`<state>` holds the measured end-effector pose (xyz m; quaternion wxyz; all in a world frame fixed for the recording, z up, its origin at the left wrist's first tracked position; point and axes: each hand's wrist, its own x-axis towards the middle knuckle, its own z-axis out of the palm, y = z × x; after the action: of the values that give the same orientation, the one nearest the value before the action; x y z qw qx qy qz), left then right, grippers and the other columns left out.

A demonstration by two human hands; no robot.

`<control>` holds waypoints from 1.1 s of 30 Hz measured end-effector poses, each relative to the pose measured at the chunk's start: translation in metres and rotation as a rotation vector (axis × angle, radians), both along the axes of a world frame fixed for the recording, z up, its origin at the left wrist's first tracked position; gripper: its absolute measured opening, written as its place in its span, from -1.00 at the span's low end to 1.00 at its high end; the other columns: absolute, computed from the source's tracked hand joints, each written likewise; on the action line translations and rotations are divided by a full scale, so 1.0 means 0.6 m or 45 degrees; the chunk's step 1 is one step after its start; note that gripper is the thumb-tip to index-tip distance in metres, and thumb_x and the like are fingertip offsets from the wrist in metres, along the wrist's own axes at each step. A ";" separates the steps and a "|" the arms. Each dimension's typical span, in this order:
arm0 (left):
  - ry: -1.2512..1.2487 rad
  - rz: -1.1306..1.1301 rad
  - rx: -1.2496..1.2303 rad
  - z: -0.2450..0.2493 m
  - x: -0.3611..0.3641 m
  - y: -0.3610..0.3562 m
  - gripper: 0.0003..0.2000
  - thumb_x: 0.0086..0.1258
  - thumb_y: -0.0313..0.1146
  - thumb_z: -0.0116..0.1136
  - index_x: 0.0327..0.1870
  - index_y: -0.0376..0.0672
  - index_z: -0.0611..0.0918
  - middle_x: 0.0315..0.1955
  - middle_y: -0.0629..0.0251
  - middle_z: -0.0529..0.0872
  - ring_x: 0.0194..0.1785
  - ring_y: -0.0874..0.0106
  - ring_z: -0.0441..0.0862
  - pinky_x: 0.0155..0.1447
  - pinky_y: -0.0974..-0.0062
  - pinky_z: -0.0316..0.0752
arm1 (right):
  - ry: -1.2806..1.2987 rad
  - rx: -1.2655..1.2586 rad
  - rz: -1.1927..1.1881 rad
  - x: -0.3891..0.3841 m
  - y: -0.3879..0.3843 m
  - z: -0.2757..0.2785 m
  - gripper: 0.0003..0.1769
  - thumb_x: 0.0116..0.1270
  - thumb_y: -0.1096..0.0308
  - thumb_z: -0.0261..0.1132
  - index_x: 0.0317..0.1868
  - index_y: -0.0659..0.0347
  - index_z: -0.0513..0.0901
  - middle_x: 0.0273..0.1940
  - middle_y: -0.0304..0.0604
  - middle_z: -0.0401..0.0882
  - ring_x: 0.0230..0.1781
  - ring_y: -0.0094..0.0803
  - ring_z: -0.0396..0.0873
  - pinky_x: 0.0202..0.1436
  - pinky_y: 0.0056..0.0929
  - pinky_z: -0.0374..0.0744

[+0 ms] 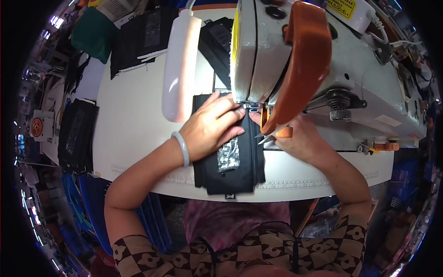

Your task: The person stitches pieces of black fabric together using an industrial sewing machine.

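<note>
A black fabric piece (207, 173) with a clear plastic window (229, 156) lies on the white sewing table, partly under the sewing machine's presser foot (251, 106). My left hand (210, 124), a pale bangle at its wrist, rests on this fabric with its fingers stretched toward the foot. To the right of the fabric, my right hand (299, 136) is closed around orange-handled thread snips (284, 132). Their metal blades point left, over the fabric's right edge. The machine's orange lever partly covers my right hand, so some fingers are hidden.
The sewing machine (364, 87) fills the right side, its orange lever (311, 60) overhanging my right hand. A white lamp (177, 78) stands left of the machine head. More black fabric pieces (78, 134) lie at the left and back. A ruler strip (152, 173) runs along the table's front.
</note>
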<state>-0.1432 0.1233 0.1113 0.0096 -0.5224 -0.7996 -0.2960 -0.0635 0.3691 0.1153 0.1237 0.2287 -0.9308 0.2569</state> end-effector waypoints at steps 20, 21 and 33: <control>0.025 1.003 -0.328 0.012 -0.234 0.086 -0.24 0.25 0.17 0.38 0.38 -0.12 0.51 0.26 -0.01 0.53 0.42 0.07 0.29 0.34 0.05 0.18 | -0.840 0.358 -0.716 -0.075 0.177 -0.023 -0.46 0.36 0.17 0.39 0.32 0.11 0.58 0.14 0.07 0.63 0.20 -0.04 0.59 0.26 -0.18 0.53; -0.007 1.008 -0.333 0.016 -0.233 0.092 -0.27 0.25 0.12 0.39 0.37 -0.13 0.52 0.25 -0.01 0.54 0.42 0.06 0.31 0.34 0.06 0.18 | -0.834 0.359 -0.733 -0.089 0.185 -0.025 -0.46 0.36 0.17 0.38 0.32 0.10 0.59 0.14 0.07 0.63 0.20 -0.05 0.59 0.26 -0.18 0.53; -0.211 0.908 -0.088 0.022 -0.233 0.118 -0.62 0.24 -0.42 0.31 0.10 -0.20 0.58 0.11 -0.10 0.65 0.18 -0.03 0.61 0.30 0.10 0.38 | -0.921 0.345 -0.766 -0.130 0.177 -0.032 -0.54 0.44 0.19 0.24 0.30 0.10 0.60 0.09 0.06 0.66 0.17 -0.07 0.62 0.22 -0.22 0.54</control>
<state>-0.2829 0.1944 0.1247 0.0298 -0.1851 -0.9391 -0.2879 -0.1417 0.4750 0.0960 -0.1697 -0.1402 -0.9640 0.1491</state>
